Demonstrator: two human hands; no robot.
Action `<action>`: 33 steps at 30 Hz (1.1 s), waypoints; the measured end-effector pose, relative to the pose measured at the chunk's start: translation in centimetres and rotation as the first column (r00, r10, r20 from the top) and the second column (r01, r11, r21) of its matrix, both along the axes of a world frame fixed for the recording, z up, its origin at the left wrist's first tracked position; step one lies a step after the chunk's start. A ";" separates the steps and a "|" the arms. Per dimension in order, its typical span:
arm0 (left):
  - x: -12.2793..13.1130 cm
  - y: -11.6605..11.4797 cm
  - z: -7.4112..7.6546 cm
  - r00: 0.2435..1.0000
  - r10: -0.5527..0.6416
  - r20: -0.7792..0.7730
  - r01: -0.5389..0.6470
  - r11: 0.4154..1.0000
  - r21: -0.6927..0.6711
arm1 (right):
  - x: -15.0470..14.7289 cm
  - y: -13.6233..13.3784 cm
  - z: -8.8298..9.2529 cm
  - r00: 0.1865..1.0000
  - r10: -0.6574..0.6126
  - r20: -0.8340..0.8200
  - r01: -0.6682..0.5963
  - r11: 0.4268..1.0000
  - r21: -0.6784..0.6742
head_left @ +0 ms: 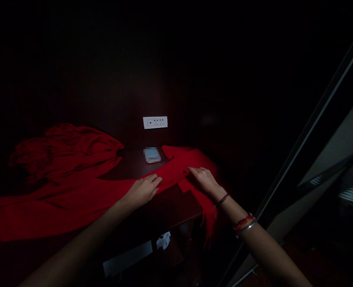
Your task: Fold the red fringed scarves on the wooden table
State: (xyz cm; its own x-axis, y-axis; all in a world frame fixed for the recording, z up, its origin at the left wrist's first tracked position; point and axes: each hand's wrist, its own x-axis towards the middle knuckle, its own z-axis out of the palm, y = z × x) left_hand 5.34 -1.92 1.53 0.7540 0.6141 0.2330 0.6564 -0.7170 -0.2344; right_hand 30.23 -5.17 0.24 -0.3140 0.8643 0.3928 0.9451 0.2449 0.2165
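A long red scarf runs across a dark desk from the left side to beyond the right corner. My left hand, with a ring on one finger, lies over the middle of the strip, its bent fingers and thumb gripping the cloth near the front edge. Farther right, my right hand pinches the same strip between thumb and fingers. Past that hand the cloth is folded over, and a fringed end hangs down beside the desk. On the left, a bunched, wrinkled red cloth lies behind the strip; shadow hides whether it is one piece.
A phone-like object, blurred on top, lies behind the strip. Above it a white power socket is set in the dark wall. Under the desk are a pale flat panel and crumpled white paper. A slanted frame edge stands at right.
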 end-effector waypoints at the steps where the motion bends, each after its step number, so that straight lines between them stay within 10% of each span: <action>1: -0.2 -0.1 -0.4 1.000 -0.007 -0.010 0.007 1.000 -0.027 | 0.1 -0.1 -0.1 1.000 0.003 0.013 -0.003 1.000 -0.002; 6: -1.8 -0.2 -0.7 0.990 0.032 -0.136 -0.044 0.995 -0.085 | 0.3 -0.9 -1.0 0.995 0.080 0.060 -0.080 0.997 -0.008; 13: -4.0 -1.4 1.0 0.955 -0.251 -0.161 0.215 0.953 -0.213 | 0.7 -1.6 -1.1 0.992 0.129 0.016 -0.129 0.990 0.064; 24: -9.5 1.3 0.5 0.964 0.122 -0.236 -0.128 0.992 -0.008 | 0.9 -1.2 -2.0 0.993 0.115 0.026 -0.116 0.992 0.048; 33: -10.0 6.4 6.9 0.981 0.164 -0.100 -0.133 0.956 0.263 | 0.7 -1.1 -0.4 0.997 0.071 0.038 -0.078 0.972 0.219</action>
State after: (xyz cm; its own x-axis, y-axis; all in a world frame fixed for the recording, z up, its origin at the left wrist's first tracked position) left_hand -4.61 4.48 8.41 0.6903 0.6540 0.3096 0.7074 -0.5199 -0.4788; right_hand 30.91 -6.27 -0.14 -0.3888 0.7310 0.5607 0.9182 0.2576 0.3008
